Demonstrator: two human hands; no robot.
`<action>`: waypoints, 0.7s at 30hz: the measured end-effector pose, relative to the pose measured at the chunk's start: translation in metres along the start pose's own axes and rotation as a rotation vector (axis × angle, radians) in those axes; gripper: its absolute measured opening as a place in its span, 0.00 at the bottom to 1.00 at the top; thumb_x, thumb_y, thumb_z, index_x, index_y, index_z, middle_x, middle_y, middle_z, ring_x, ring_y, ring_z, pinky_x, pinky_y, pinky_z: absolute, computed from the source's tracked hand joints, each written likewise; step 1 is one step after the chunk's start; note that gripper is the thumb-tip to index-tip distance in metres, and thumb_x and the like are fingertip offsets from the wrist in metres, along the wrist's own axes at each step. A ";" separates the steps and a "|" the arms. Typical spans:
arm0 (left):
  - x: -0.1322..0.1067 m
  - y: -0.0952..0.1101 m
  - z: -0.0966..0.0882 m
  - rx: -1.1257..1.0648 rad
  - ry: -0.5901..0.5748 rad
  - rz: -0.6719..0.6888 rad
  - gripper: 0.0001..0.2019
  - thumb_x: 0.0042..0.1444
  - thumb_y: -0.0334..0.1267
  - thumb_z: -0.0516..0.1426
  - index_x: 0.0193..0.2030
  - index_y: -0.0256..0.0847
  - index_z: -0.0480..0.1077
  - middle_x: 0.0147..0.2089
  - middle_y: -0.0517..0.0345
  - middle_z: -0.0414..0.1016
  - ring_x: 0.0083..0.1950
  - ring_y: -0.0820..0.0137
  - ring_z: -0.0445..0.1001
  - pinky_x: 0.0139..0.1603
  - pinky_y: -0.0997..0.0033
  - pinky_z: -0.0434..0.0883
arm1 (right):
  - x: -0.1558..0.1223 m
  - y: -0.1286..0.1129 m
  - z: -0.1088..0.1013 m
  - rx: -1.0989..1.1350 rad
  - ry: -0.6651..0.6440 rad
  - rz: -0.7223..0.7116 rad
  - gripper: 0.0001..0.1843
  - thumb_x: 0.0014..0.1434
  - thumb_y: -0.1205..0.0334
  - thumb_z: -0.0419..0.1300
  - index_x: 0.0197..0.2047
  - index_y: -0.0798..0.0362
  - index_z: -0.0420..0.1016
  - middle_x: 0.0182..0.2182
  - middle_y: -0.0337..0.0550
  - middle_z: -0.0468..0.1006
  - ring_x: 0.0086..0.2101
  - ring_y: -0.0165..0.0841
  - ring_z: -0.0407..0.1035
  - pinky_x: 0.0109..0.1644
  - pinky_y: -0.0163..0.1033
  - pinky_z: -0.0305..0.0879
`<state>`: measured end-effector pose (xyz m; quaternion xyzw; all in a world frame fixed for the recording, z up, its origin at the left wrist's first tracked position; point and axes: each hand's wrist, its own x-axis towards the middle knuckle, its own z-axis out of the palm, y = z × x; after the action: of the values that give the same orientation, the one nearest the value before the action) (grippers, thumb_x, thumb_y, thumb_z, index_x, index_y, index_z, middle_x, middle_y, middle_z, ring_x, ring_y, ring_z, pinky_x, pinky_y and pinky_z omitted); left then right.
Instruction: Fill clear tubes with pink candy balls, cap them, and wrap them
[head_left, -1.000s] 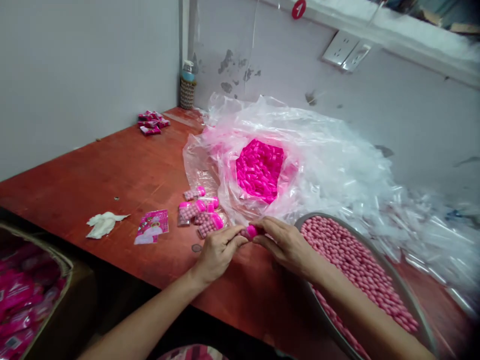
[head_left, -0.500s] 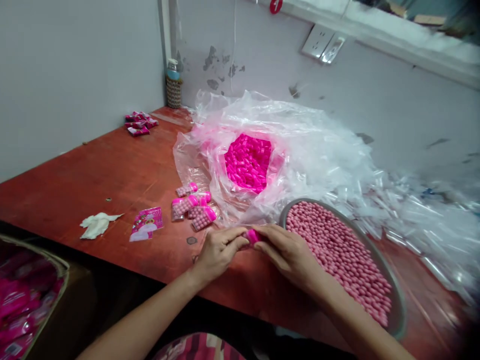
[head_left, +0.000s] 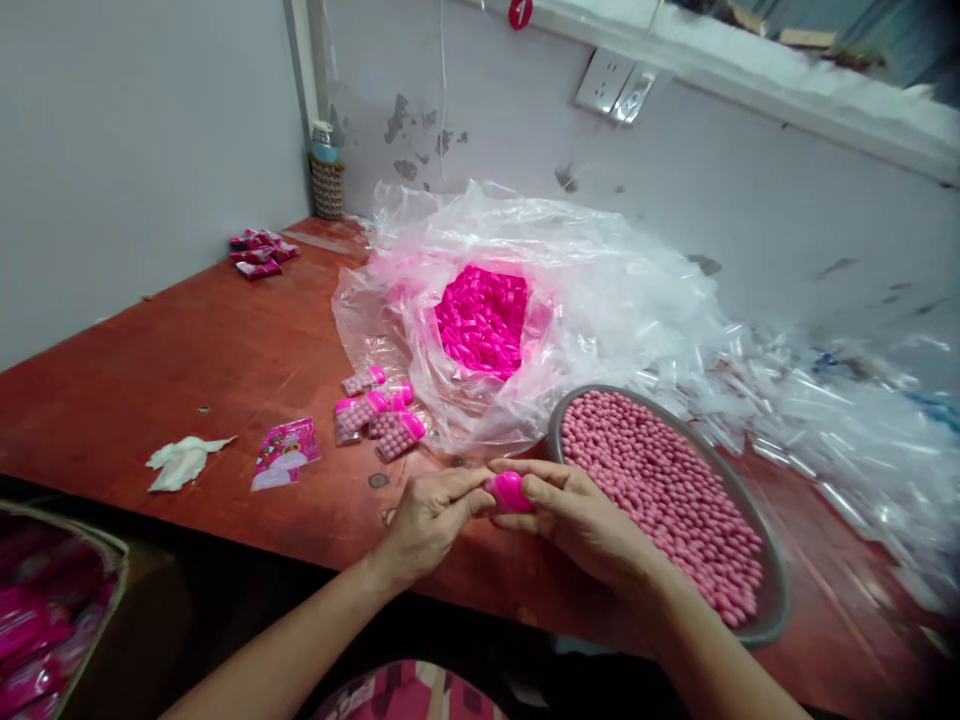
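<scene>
Just left of the grey basin [head_left: 780,600]: left hand [head_left: 429,512] pinches a pink-capped container [head_left: 510,492], body mostly hidden; right hand [head_left: 576,515] half-curled on its cap, presumably bracing it. Farther left, bead-filled containers [head_left: 400,436]. Behind, open cap bag [head_left: 570,245], likely for easy reach.

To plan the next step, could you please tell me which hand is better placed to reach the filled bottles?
Probably the left hand: it is nearer the filled bottles, while the right hand is farther off, beside the basin. Both hold a pink-capped item, though.
</scene>
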<state>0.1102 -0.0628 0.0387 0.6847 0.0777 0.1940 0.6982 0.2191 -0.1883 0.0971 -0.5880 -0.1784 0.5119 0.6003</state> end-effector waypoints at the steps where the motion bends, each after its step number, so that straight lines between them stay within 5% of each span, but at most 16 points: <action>1: -0.001 -0.001 0.000 0.017 0.011 0.008 0.13 0.53 0.39 0.53 0.43 0.41 0.74 0.36 0.54 0.77 0.35 0.66 0.73 0.37 0.71 0.68 | 0.000 -0.001 0.002 0.033 -0.029 0.046 0.16 0.50 0.58 0.61 0.43 0.54 0.73 0.39 0.49 0.76 0.40 0.37 0.70 0.46 0.47 0.63; 7: -0.006 -0.006 -0.003 0.145 0.040 0.100 0.10 0.52 0.37 0.55 0.39 0.43 0.75 0.35 0.54 0.77 0.37 0.65 0.73 0.40 0.70 0.67 | 0.005 0.010 0.007 0.145 0.004 0.108 0.14 0.44 0.64 0.66 0.36 0.55 0.75 0.32 0.44 0.78 0.34 0.34 0.72 0.44 0.45 0.65; 13: -0.018 -0.019 -0.015 0.206 0.122 -0.008 0.13 0.55 0.37 0.51 0.43 0.41 0.73 0.38 0.54 0.77 0.38 0.66 0.73 0.41 0.71 0.67 | 0.029 0.047 0.020 0.117 0.034 0.010 0.13 0.49 0.56 0.61 0.37 0.55 0.75 0.32 0.44 0.77 0.32 0.33 0.72 0.39 0.42 0.68; 17: -0.025 -0.028 -0.028 0.367 0.271 -0.103 0.14 0.55 0.40 0.50 0.44 0.40 0.72 0.36 0.54 0.77 0.35 0.66 0.73 0.39 0.69 0.68 | 0.070 0.073 0.029 -0.078 0.050 -0.111 0.17 0.52 0.53 0.57 0.41 0.54 0.73 0.37 0.45 0.77 0.36 0.36 0.71 0.42 0.44 0.66; 21: -0.038 -0.026 -0.055 0.618 0.387 0.038 0.17 0.53 0.40 0.54 0.49 0.40 0.68 0.45 0.50 0.74 0.47 0.62 0.69 0.51 0.62 0.63 | 0.101 0.078 0.039 -0.451 0.179 -0.345 0.20 0.54 0.52 0.55 0.48 0.52 0.69 0.45 0.45 0.73 0.45 0.38 0.66 0.52 0.47 0.58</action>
<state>0.0588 -0.0261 0.0046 0.8151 0.2508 0.3003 0.4272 0.1973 -0.1019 -0.0020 -0.7102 -0.3313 0.2959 0.5461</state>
